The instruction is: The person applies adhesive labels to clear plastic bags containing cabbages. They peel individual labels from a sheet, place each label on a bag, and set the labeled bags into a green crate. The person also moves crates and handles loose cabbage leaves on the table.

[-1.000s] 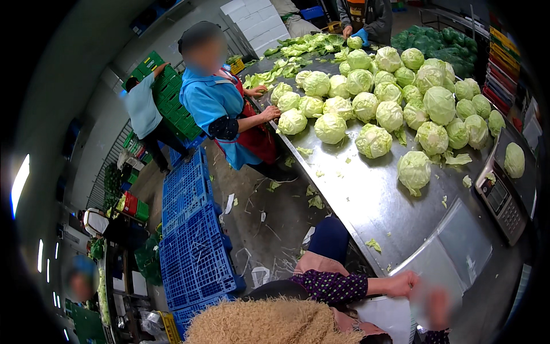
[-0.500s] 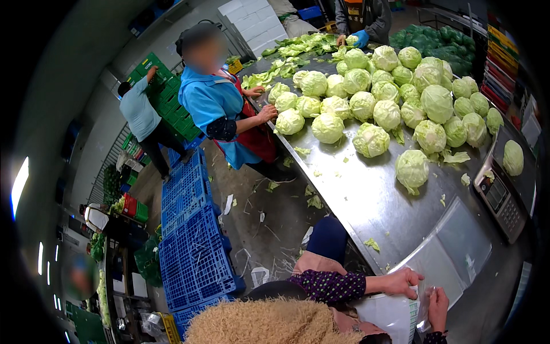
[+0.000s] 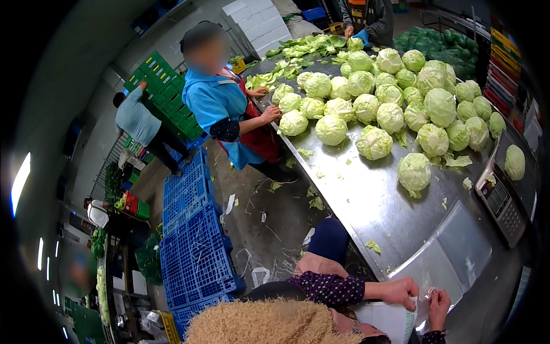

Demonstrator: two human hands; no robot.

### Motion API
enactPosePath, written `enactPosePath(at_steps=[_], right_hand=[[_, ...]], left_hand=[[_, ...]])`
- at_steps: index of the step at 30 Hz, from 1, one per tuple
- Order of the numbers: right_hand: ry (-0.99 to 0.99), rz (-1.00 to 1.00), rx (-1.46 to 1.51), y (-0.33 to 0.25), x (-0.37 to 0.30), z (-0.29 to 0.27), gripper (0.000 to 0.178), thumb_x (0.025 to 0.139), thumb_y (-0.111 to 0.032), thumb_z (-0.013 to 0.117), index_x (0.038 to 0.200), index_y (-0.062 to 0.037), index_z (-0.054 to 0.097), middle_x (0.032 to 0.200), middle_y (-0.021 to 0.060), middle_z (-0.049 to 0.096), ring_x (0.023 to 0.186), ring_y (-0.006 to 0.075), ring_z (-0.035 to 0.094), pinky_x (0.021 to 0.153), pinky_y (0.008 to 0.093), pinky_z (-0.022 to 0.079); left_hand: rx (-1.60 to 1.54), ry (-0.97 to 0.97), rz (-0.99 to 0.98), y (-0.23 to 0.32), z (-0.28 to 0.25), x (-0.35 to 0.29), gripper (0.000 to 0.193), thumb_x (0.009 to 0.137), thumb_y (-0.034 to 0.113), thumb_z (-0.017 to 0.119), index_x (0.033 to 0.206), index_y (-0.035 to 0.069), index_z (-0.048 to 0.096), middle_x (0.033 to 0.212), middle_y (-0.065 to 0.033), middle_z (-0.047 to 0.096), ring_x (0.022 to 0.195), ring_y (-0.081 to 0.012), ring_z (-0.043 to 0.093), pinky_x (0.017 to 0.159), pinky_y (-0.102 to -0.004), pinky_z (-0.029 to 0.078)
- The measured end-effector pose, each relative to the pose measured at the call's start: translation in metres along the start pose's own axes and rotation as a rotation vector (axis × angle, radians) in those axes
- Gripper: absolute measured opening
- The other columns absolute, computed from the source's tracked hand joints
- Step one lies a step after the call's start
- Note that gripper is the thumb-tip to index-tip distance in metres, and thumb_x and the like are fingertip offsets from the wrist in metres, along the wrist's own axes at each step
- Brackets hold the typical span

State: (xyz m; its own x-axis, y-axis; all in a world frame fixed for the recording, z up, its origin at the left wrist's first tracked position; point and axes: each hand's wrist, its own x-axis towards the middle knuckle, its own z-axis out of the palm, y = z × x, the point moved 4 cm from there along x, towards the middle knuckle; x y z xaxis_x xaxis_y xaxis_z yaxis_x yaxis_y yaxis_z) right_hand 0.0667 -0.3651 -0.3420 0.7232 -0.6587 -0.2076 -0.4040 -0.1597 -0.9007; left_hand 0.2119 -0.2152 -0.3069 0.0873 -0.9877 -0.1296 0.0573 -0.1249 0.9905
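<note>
Near the lower right table edge, my left hand (image 3: 400,291) is closed, its fingertips on the top edge of a white sheet with green print (image 3: 395,321). Just right of it, my right hand (image 3: 439,305) pinches a crumpled piece of clear plastic (image 3: 424,307); whether it is a bag I cannot make out. Beyond both hands, flat clear plastic bags (image 3: 452,246) lie on the steel table (image 3: 355,195). Many pale green cabbages (image 3: 375,143) are heaped farther back, with one cabbage (image 3: 413,174) standing nearest to me.
A scale with a keypad (image 3: 500,200) stands at the right, with a cabbage (image 3: 514,162) on it. A person in blue (image 3: 215,106) rests both hands at the table's left edge; another person (image 3: 366,23) works at the far end. Blue pallets (image 3: 197,258) lie on the floor.
My left hand has drawn slightly back from my right, its fingers more curled on the sheet. At the far left, the person at the green crates has shifted and lowered an arm.
</note>
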Motion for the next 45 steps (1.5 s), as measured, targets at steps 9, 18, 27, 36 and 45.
enactPosePath(at_steps=[9,18,27,36,45], right_hand=[[0.013,0.000,0.033,0.007,0.004,0.000,0.031,0.094,-0.011,0.057,0.065,-0.0012,0.048,0.056,0.0005,0.050,0.052,0.0061,0.043,0.048,0.0243,0.036],[-0.114,-0.038,-0.204,0.039,0.006,-0.014,0.015,0.095,-0.016,0.054,0.088,-0.0030,0.056,0.081,0.0055,0.057,0.074,0.0118,0.053,0.067,0.0273,0.044],[-0.291,0.040,-0.361,-0.006,0.022,-0.028,0.017,0.095,-0.020,0.053,0.096,-0.0035,0.056,0.090,0.0072,0.057,0.080,0.0134,0.054,0.074,0.0275,0.046],[0.412,-0.311,-0.395,-0.058,0.125,-0.201,0.015,0.096,-0.015,0.050,0.088,-0.0040,0.056,0.080,0.0011,0.052,0.077,0.0096,0.050,0.070,0.0263,0.042],[-0.120,0.130,-0.075,-0.034,-0.022,-0.070,0.031,0.078,-0.013,0.073,0.105,-0.0030,0.060,0.096,0.0042,0.062,0.091,0.0147,0.059,0.082,0.0315,0.049]], left_hand=[[0.057,0.084,0.037,-0.011,-0.004,0.013,0.026,0.069,0.014,0.074,0.086,-0.004,0.067,0.080,-0.0104,0.066,0.074,-0.0163,0.061,0.069,-0.0302,0.048],[-0.026,0.127,-0.148,-0.034,-0.019,0.006,0.031,0.070,0.017,0.074,0.093,-0.004,0.069,0.083,-0.0100,0.069,0.080,-0.0156,0.063,0.074,-0.0292,0.048],[0.089,0.142,-0.106,-0.043,-0.018,0.006,0.030,0.071,0.017,0.074,0.092,-0.003,0.069,0.084,-0.0115,0.069,0.079,-0.0161,0.063,0.074,-0.0298,0.049],[0.097,0.133,-0.176,-0.043,-0.018,0.008,0.028,0.072,0.017,0.074,0.089,-0.004,0.069,0.082,-0.0108,0.069,0.077,-0.0158,0.063,0.072,-0.0294,0.049],[-0.043,0.218,-0.177,-0.027,-0.027,-0.007,0.020,0.076,0.018,0.072,0.087,0.001,0.071,0.078,-0.0075,0.069,0.073,-0.0126,0.061,0.071,-0.0294,0.049]])
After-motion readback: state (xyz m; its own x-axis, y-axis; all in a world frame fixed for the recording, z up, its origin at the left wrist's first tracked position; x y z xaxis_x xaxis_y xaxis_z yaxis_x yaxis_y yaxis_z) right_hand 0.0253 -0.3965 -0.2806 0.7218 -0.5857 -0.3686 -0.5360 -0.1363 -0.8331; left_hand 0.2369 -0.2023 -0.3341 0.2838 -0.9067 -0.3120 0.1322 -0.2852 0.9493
